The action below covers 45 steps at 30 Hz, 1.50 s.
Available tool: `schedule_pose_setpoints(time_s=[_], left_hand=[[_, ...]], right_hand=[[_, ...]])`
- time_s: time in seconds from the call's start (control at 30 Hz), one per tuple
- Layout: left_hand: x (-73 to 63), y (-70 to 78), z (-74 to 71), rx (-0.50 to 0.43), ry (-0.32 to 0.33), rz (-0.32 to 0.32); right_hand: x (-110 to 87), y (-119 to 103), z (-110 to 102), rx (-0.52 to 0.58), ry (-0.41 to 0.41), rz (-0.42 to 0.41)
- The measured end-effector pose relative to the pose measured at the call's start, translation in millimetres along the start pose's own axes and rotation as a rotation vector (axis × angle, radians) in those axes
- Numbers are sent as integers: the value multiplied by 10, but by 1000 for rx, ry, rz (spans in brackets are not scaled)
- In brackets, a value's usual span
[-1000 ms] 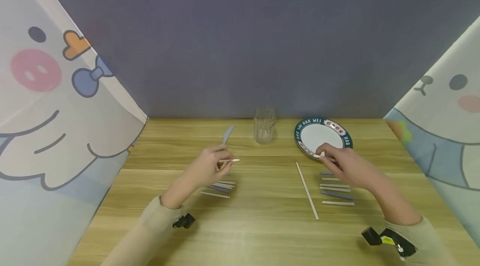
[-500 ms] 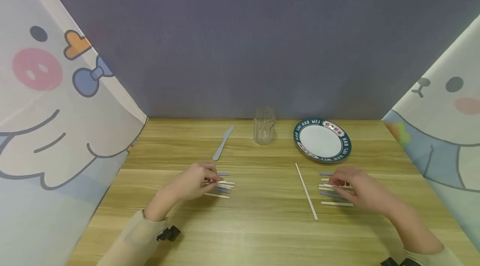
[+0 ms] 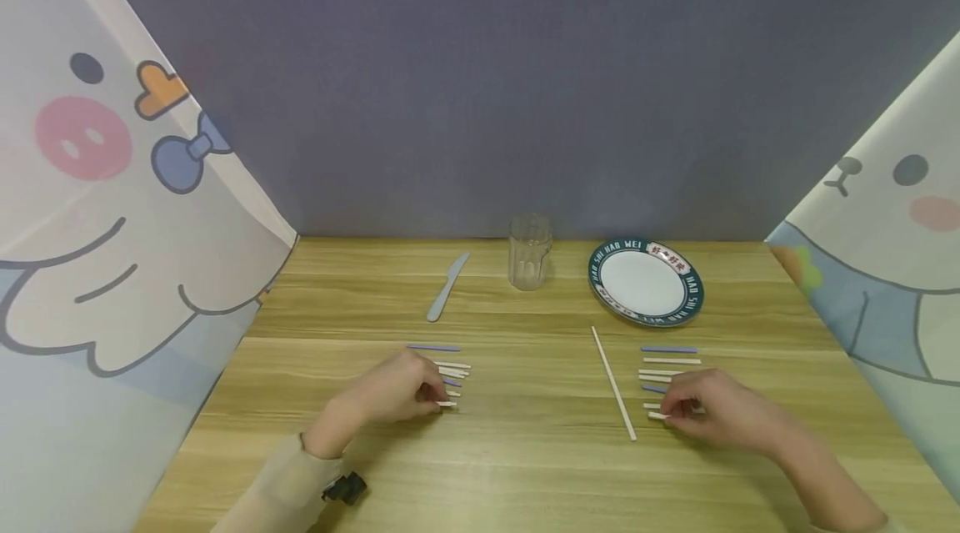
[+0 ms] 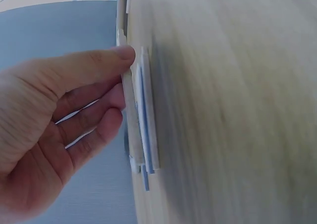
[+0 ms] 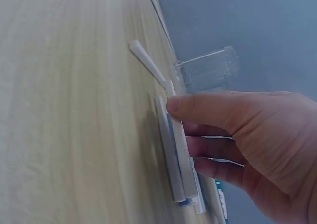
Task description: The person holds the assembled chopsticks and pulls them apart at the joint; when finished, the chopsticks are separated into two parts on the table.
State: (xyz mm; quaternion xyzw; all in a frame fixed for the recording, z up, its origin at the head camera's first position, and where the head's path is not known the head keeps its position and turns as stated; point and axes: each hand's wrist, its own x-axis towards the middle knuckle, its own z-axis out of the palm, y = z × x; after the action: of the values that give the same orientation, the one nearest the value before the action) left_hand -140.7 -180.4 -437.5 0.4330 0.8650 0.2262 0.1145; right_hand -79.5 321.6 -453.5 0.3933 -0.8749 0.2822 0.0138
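My left hand (image 3: 401, 387) pinches a short white stick (image 3: 447, 404) between thumb and fingers, low at the near end of the left row. That row has several white sticks and purple sticks (image 3: 433, 348). In the left wrist view, the held stick (image 4: 130, 92) runs beside the others. On the right, my right hand (image 3: 712, 408) pinches another short white stick (image 3: 657, 415) at the near end of a similar row, partly hiding it. The right wrist view has that stick (image 5: 184, 159) under the thumb, alongside a white stick (image 5: 169, 149) on the table.
One long white stick (image 3: 613, 383) lies between the two rows. Further back are a pale knife (image 3: 447, 287), a clear glass (image 3: 529, 253) and a white plate with a green patterned rim (image 3: 695, 293). A dark panel (image 3: 525, 82) rises behind the wooden table (image 3: 525, 466).
Both hands have come down and back, from near the knife and the plate to the near ends of the stick rows. The knife handle and plate rim are uncovered now.
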Motion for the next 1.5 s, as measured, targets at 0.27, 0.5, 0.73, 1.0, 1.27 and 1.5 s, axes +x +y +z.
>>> schedule_pose_setpoints(time_s=[0.27, 0.5, 0.73, 1.0, 1.27, 1.5], left_hand=[[75, -61, 1, 6, -37, -55], [89, -142, 31, 8, -59, -65], [156, -50, -113, 95, -65, -29], [820, 464, 62, 195, -24, 101], [1685, 895, 378, 319, -36, 233], [1965, 960, 615, 357, -108, 213]], right_hand=[[27, 68, 18, -2, -16, 2], [52, 62, 27, -49, -7, 12], [137, -121, 29, -156, 168, 178], [240, -434, 381, -152, 241, 293], [441, -606, 469, -135, 97, 551], [493, -539, 542, -92, 55, 560]])
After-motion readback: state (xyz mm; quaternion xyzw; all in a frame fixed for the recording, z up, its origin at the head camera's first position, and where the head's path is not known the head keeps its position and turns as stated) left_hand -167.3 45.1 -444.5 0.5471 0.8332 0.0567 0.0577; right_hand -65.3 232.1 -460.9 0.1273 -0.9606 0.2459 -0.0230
